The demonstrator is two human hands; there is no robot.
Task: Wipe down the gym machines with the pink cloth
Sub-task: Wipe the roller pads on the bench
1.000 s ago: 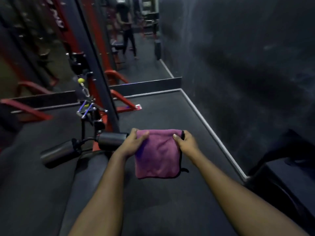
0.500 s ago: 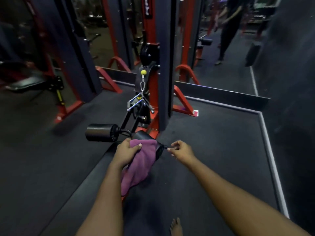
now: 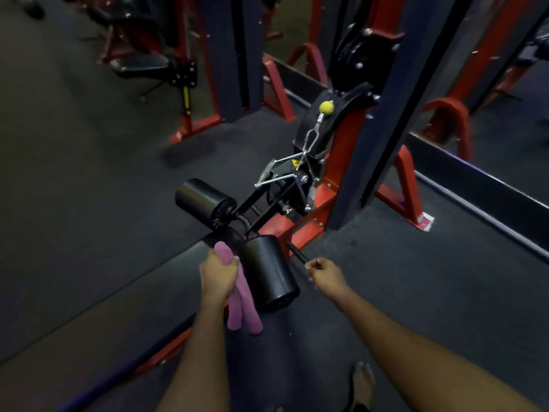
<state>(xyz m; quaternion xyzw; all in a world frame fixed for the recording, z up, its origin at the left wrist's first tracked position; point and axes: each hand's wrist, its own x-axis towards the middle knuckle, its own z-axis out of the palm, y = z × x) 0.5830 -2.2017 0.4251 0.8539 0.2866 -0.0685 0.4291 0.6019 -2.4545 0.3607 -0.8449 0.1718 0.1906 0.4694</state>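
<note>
Floor [image 3: 89, 203]: dark speckled rubber matting. Kerb [image 3: 490, 197]: low, black, pale-edged, crossing right side. Uprights [image 3: 234, 55]: dark steel, red feet, behind. Bench [image 3: 139, 65]: black pad, upper left. Light dim.

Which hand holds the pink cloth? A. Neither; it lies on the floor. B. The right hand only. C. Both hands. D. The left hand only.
D: the left hand grips the bunched pink cloth beside the black roller pad; the right hand does not touch it.
</note>
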